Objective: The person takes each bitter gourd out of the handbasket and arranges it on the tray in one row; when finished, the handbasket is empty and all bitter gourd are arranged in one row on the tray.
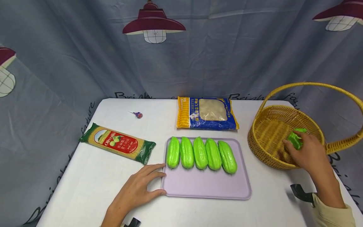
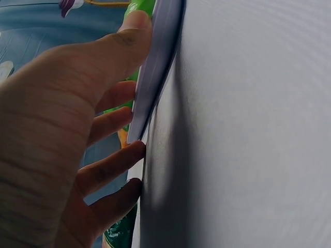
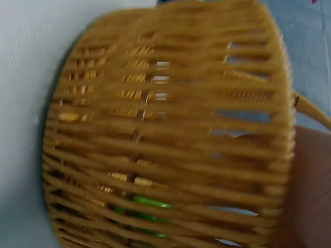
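Observation:
In the head view my right hand (image 1: 310, 151) reaches into the wicker basket (image 1: 256, 148) at the right. Its thumb and fingers hold a glossy, lumpy green vegetable (image 1: 294, 141), partly hidden by the hand. Through the weave in the right wrist view, a bit of the green vegetable (image 3: 150, 201) shows. My left hand (image 1: 139, 189) is at the left edge of a pale purple tray (image 1: 204, 186), thumb and extended fingertips touching its rim. Several ridged green gourds (image 1: 200, 153) lie side by side along the tray's far half.
Left of the tray lies a spaghetti packet (image 1: 116, 142). Behind the tray is a blue and yellow pasta bag (image 1: 208, 113). A small wrapped lollipop (image 1: 138, 114) sits at the back left. The basket's tall handle (image 1: 309, 84) arches over it; a grey curtain (image 1: 198, 63) hangs behind the table.

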Demonstrator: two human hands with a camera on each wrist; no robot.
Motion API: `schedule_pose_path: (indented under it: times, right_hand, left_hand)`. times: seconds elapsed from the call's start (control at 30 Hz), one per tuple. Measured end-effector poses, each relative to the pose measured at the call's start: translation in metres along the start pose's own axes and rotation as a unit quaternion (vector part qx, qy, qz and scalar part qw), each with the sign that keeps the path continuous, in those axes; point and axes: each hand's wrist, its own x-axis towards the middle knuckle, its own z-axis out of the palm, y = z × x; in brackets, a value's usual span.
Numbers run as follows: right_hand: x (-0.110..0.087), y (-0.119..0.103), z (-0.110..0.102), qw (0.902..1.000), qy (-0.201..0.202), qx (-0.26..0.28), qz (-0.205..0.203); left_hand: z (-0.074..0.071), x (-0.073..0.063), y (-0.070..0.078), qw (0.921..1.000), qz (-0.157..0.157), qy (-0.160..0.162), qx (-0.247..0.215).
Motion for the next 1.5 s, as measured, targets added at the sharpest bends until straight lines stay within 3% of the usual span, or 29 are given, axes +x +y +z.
schedule_pose_path:
  times: [0.23,0.57,0.9,1.03,1.17,1.3,1.5]
  right_hand:
    - [0.015,0.011,0.002,0.9986,-0.023,-0.006,0.048]
    - [0.026,0.019,0.006,0.9985,-0.012,0.004,0.053]
    - [0.026,0.014,0.004,0.9977,-0.065,-0.015,0.003]
    - [0.025,0.013,0.009,0.9983,-0.047,-0.031,-0.014]
    - [0.023,0.012,0.011,0.9988,-0.033,-0.037,-0.003]
    - [0.022,0.010,0.011,0.9990,-0.034,-0.030,-0.001]
    - [0.015,-0.001,0.008,0.9988,-0.038,-0.004,-0.032]
  left_hand:
    - [0.000,0.001,0.000,1.0000,0.000,0.001,0.003]
    - [0.001,0.001,0.000,0.9999,0.010,0.011,0.007]
    - [-0.001,0.001,0.000,1.0000,-0.002,-0.005,0.000]
    - [-0.001,0.001,0.000,1.0000,-0.003,-0.005,-0.002]
    - [0.000,0.000,0.000,1.0000,0.000,-0.003,0.002]
    - [0.000,0.000,0.001,1.0000,0.000,-0.001,0.005]
    - [0.000,0.001,0.001,1.0000,-0.001,0.000,0.004]
